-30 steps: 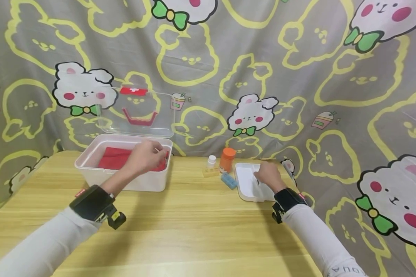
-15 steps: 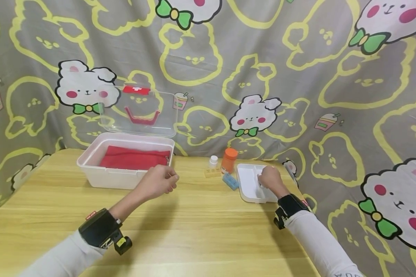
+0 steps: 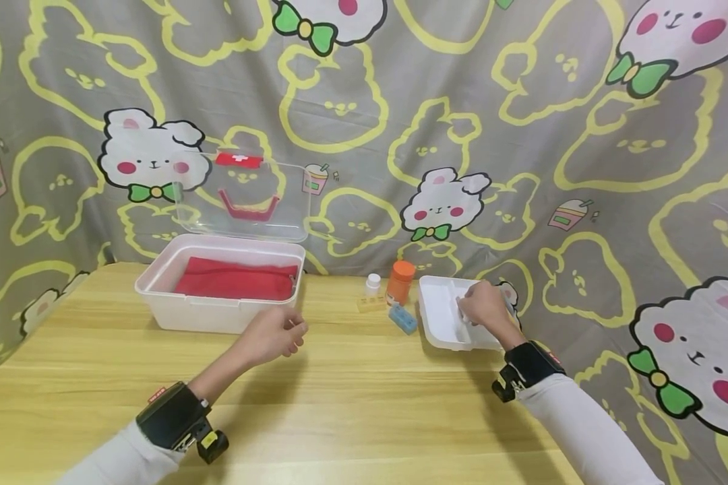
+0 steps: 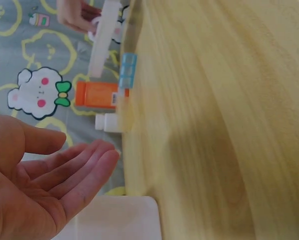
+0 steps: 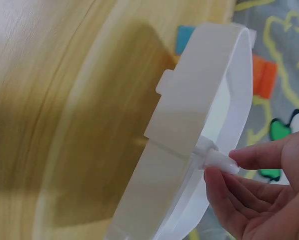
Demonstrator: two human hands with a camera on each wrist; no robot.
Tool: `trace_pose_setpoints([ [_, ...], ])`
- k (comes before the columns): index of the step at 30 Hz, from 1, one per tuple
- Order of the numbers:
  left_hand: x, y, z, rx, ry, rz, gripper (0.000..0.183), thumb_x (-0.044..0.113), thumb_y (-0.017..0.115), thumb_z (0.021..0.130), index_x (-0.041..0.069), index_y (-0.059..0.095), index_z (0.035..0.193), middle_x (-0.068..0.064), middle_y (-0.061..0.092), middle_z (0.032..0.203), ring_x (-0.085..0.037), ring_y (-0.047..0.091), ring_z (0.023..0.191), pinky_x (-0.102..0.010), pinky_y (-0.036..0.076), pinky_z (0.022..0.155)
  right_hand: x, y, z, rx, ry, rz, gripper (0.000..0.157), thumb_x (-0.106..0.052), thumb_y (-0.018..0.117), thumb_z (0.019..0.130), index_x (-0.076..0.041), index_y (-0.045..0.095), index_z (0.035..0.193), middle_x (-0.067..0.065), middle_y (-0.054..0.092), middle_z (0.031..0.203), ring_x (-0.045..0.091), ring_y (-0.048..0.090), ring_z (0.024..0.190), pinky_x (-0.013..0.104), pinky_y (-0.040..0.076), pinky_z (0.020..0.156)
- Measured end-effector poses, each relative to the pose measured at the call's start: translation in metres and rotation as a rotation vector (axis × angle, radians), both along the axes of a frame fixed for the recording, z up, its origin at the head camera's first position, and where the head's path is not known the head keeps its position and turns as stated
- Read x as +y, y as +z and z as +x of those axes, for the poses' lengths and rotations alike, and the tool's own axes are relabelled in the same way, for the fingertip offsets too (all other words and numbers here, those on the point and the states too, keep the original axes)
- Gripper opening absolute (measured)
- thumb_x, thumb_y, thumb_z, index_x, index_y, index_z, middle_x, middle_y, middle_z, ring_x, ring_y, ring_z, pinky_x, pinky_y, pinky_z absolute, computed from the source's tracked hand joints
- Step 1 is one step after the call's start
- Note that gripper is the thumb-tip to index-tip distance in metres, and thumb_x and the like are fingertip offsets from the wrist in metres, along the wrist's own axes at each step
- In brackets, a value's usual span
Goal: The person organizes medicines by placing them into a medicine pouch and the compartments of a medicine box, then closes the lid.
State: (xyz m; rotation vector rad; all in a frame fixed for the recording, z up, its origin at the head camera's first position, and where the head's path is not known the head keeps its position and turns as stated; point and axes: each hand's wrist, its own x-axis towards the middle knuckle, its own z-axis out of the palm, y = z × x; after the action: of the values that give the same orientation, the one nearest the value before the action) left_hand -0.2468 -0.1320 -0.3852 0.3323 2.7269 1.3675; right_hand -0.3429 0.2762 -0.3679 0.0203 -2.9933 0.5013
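My right hand [image 3: 484, 306] pinches the small upright handle [image 5: 220, 162] in the middle of a white divided tray [image 3: 439, 313], between thumb and fingers. In the right wrist view the tray wall stands off the wooden table, with a shadow beside it. My left hand [image 3: 273, 335] hovers in front of a white plastic box [image 3: 194, 311], holding nothing. Its fingers are loosely bent, palm showing in the left wrist view. Inside the box lies a red zip pouch [image 3: 236, 279].
The box's clear lid [image 3: 200, 215], with a red handle and a white-cross latch, stands raised behind it. Left of the tray are an orange bottle [image 3: 400, 283], a small white bottle [image 3: 373, 284], a blue pill case [image 3: 403, 319] and a yellow pill case [image 3: 371, 305]. A patterned curtain [image 3: 352, 168] hangs behind.
My left hand has come out of the box toward me, leaving the red pouch in full view. The right hand has raised the tray and shifted it slightly right.
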Motion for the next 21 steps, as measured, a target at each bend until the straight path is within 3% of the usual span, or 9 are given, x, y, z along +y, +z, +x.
trace_pose_setpoints([
  [4,-0.002,-0.006,0.001,-0.021,0.011,0.03,0.017,0.008,0.06,0.098,-0.007,0.068,0.102,-0.018,0.072,0.081,-0.026,0.071,0.067,-0.039,0.062,0.061,-0.011,0.01,0.012,-0.007,0.034,-0.03,0.039,-0.017,0.061,0.091,-0.009,0.062,0.053,0.002,0.06,0.046,0.016,0.063,0.045,0.028,0.042,0.056],
  [7,-0.004,-0.009,0.0,-0.041,0.024,0.04,0.019,0.007,0.059,0.098,-0.008,0.068,0.106,-0.02,0.072,0.084,-0.028,0.072,0.068,-0.042,0.062,0.063,-0.026,0.014,0.024,-0.058,0.055,-0.081,0.029,-0.019,0.063,0.092,-0.001,0.072,0.072,0.006,0.066,0.057,0.016,0.065,0.048,0.027,0.048,0.056],
  [10,-0.006,-0.011,-0.002,-0.051,0.033,0.044,0.021,0.007,0.058,0.099,-0.009,0.067,0.108,-0.021,0.072,0.087,-0.029,0.072,0.069,-0.042,0.062,0.064,-0.044,0.015,0.034,-0.097,0.08,-0.13,0.025,-0.02,0.066,0.093,0.002,0.073,0.083,0.009,0.069,0.065,0.015,0.066,0.048,0.026,0.051,0.051],
  [21,-0.007,-0.012,-0.009,-0.105,-0.003,0.04,0.033,0.012,0.059,0.1,-0.012,0.065,0.123,-0.022,0.073,0.104,-0.031,0.075,0.083,-0.037,0.063,0.072,-0.11,0.001,0.06,-0.159,0.167,-0.299,0.013,-0.011,0.07,0.089,0.002,0.068,0.089,0.009,0.067,0.071,0.016,0.065,0.05,0.026,0.054,0.047],
])
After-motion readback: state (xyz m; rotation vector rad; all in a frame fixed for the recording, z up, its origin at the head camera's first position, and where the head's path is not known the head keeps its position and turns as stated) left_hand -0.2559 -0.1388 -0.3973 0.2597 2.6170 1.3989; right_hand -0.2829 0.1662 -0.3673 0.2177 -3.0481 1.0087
